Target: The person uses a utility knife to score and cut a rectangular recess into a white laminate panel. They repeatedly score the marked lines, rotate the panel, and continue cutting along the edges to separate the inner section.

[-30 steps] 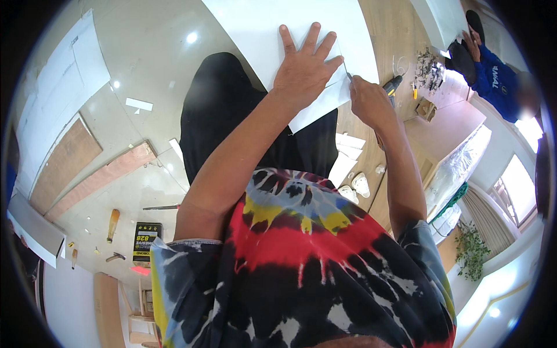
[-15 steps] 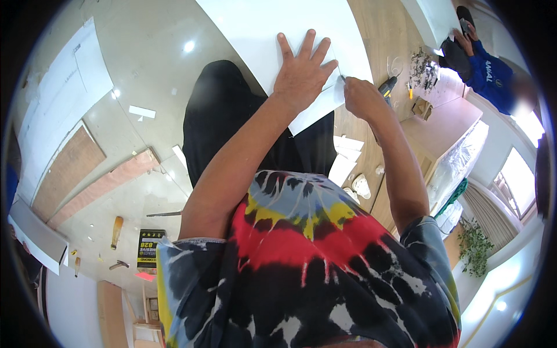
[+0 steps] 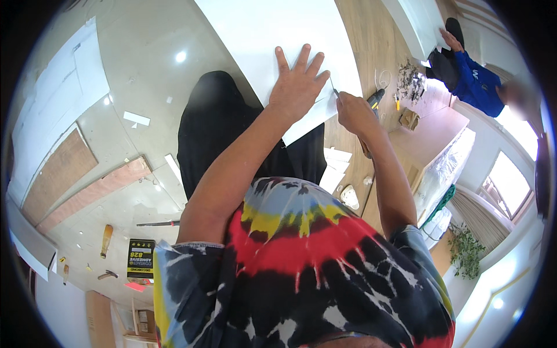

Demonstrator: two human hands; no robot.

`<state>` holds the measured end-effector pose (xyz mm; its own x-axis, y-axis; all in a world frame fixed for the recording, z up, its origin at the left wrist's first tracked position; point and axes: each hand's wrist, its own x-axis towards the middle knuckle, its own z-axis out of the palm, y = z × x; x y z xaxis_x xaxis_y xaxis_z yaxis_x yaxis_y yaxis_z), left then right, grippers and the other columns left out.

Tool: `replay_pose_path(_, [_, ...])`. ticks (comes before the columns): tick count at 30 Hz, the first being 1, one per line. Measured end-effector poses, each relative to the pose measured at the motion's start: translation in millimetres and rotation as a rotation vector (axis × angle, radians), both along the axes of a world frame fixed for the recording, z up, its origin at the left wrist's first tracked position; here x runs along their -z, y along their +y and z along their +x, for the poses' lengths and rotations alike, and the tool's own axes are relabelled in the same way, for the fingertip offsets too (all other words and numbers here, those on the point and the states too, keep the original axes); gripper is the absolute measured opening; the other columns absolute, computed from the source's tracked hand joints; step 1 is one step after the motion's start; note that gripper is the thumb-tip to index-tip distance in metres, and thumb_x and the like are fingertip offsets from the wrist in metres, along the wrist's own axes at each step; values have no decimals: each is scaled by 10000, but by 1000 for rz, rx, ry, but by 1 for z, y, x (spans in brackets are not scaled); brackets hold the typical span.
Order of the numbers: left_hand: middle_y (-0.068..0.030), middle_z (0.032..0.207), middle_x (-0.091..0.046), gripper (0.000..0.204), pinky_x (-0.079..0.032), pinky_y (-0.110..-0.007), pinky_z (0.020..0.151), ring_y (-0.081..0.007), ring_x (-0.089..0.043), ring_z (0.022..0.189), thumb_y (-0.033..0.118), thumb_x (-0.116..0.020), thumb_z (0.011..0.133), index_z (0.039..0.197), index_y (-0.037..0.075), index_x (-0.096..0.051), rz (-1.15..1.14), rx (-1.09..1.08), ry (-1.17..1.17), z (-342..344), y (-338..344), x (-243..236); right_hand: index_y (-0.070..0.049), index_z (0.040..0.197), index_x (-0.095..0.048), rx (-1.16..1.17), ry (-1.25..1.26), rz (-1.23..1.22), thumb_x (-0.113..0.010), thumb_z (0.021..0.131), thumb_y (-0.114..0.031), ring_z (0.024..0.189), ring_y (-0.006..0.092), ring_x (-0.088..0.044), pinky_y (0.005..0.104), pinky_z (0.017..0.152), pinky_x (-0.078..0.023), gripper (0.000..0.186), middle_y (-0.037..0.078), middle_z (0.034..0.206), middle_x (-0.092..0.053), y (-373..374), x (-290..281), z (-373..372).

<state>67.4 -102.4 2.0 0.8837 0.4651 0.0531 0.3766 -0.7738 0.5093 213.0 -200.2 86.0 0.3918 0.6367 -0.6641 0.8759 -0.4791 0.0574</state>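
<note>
A large white sheet point(image 3: 243, 35) lies in front of me, its near corner reaching over my dark trousers. My left hand point(image 3: 297, 87) is spread flat on it, fingers apart and pointing away from me. Just to the right, my right hand point(image 3: 355, 113) is closed around a slim utility knife point(image 3: 335, 91). Its tip touches the sheet close to my left thumb, beside a thin line in the surface. Most of the knife's handle is hidden in my fist.
White offcuts point(image 3: 333, 168) lie by my right leg. A yellow-and-black tool point(image 3: 376, 98) and a small open box point(image 3: 409, 119) are farther right. At far right, a person in blue point(image 3: 478, 84) works. Wooden strips point(image 3: 98, 188) and an adhesive can point(image 3: 141, 261) sit left.
The whole view has shifted, so most things appear lower or farther left. My left hand stays flat on the sheet. My right hand keeps the knife, its tip nearly at the same spot.
</note>
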Motion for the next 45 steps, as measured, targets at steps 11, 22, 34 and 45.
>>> replay_pose_path(11, [-62,1620,-378,450,-134,-851,1103,-353,-242,1542,144,-596,969,1409,239,-616,-11,0,14,-2,-4,1,86,1014,-604,98,119,-231,-469,1047,-172,546,332,-692,454,612,-570,293,278,761,-685,18,-7,2])
replay_pose_path(22, [-74,1593,-403,439,-158,-840,1114,-354,-251,1537,134,-568,981,1410,217,-609,14,1,14,1,0,-1,91,987,-596,346,197,-283,-486,1035,-172,543,293,-687,428,477,-526,289,227,702,-663,32,-6,13])
replay_pose_path(34, [-67,1428,-592,392,-161,-750,1178,-291,-435,1451,130,-519,1005,1390,81,-574,-97,-188,-224,3,-9,13,55,981,-610,210,101,217,-518,1013,-207,559,270,-670,398,539,-538,279,195,721,-666,-27,-12,12])
replay_pose_path(45, [-232,1434,-535,610,-337,-505,1159,-393,-468,1375,186,-705,923,1448,-28,-480,-127,-736,-478,-88,-11,14,39,1153,-636,564,146,683,-725,901,-342,994,452,-684,494,870,-528,466,303,1055,-695,-48,28,65])
